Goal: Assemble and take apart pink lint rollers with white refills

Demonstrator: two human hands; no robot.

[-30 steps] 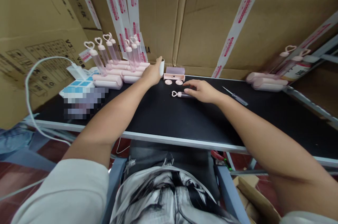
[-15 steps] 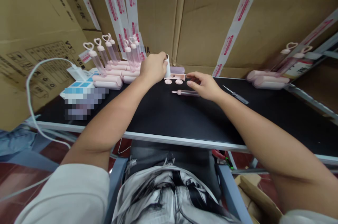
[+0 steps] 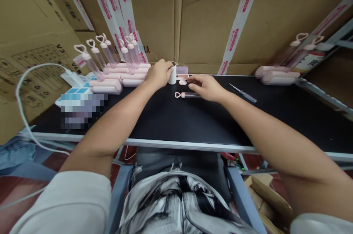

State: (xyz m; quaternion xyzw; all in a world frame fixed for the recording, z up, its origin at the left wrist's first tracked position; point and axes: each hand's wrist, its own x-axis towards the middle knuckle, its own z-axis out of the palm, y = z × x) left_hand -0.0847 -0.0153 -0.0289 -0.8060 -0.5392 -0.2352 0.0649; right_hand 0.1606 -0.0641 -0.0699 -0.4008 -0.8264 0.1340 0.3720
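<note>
My left hand [image 3: 159, 75] is closed around the far side of a white open-topped cylinder [image 3: 172, 74], which stands upright on the black table. Just right of it lies a pink shallow piece [image 3: 182, 76], partly hidden by the cylinder. A small pink disc [image 3: 182, 82] rests in front of that piece. My right hand [image 3: 206, 86] hovers at the piece's right end, thumb and fingers apart; whether a fingertip touches it is unclear. Under this hand lies a clear tube with a heart-shaped pink handle [image 3: 190, 95], its right end covered.
Several pink bodies with upright heart-handled tubes [image 3: 106, 79] stand at left, beside a white-and-blue power strip [image 3: 74, 94] with a cable. A screwdriver [image 3: 244, 93] lies at right. More pink units [image 3: 280, 77] and a bottle [image 3: 311, 58] stand far right. Cardboard [image 3: 204, 24] walls the back.
My left hand has brought the white cylinder lower and nearer, so it covers the left part of the pink piece and a second disc. The view has shifted slightly. My right hand stays by the piece.
</note>
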